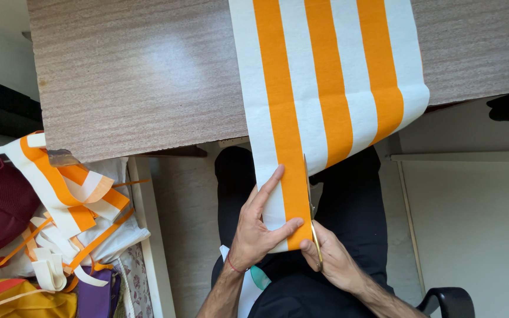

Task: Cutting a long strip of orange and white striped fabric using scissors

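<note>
Orange-and-white striped fabric (325, 88) is hanging off the near edge of a wood-grain table (136, 76) and draping down over the seated person's lap, where both hands are working on its lower end. The left hand (259, 227) is lying flat with fingers spread, pinning the white and orange bands against the dark trousers (354, 194), thumb reaching to the bottom hem. The right hand (331, 259) is closed around gold-coloured scissors (311, 206), whose blades are pointing up along the right edge of an orange stripe; how far the blades are parted cannot be told. To the person's left, a heap of cut striped strips (60, 200) is lying over other cloth. The risk appears to lie in the unsupported drape: with nothing firm beneath it, the cloth could be sagging or shifting under the blades, pulling the cut off the stripe's edge. The left thumb is resting just beside the blades and could be nicked, and the trousers underneath could likely be caught.
</note>
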